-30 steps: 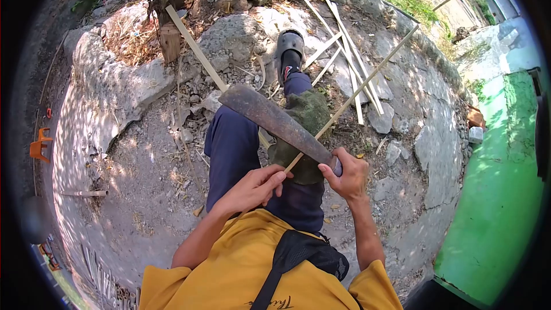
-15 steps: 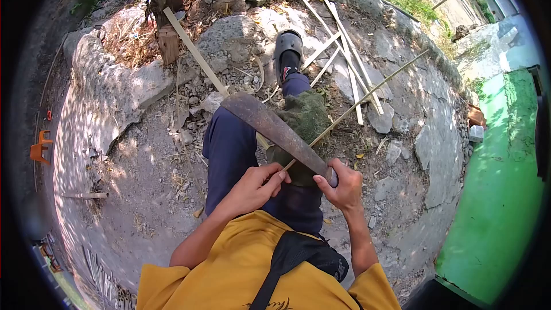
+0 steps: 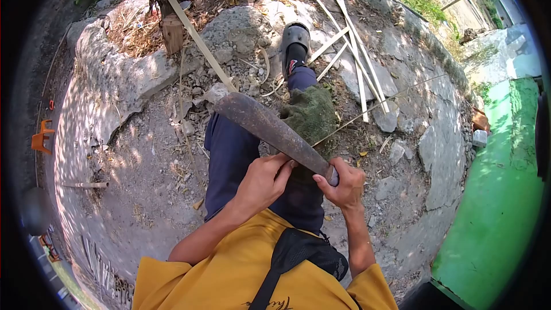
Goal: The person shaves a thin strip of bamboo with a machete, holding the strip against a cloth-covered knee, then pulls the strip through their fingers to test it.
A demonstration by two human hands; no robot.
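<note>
My right hand (image 3: 346, 185) is closed around the handle of a machete (image 3: 267, 129), its broad, rust-stained blade slanting up to the left above my thighs. My left hand (image 3: 263, 182) pinches a thin bamboo strip (image 3: 373, 111) close to the blade's lower edge; the pinched end is mostly hidden by fingers and blade. From there the strip runs beneath the blade and out to the upper right, looking very narrow. Under both lies a dark green cloth pad (image 3: 313, 116) over my leg.
Several pale split strips (image 3: 361, 60) lie crossed on the rubble ahead. Another flat strip (image 3: 201, 43) leans by a tree stump (image 3: 172, 34). A green wall or slab (image 3: 488, 195) stands right, broken concrete (image 3: 129, 89) left, and an orange plastic object (image 3: 41, 136) far left.
The bamboo strip now shows thinner and lies slightly lower at the right. My left hand has shifted a little right and up towards the blade; the machete's tip has moved slightly left.
</note>
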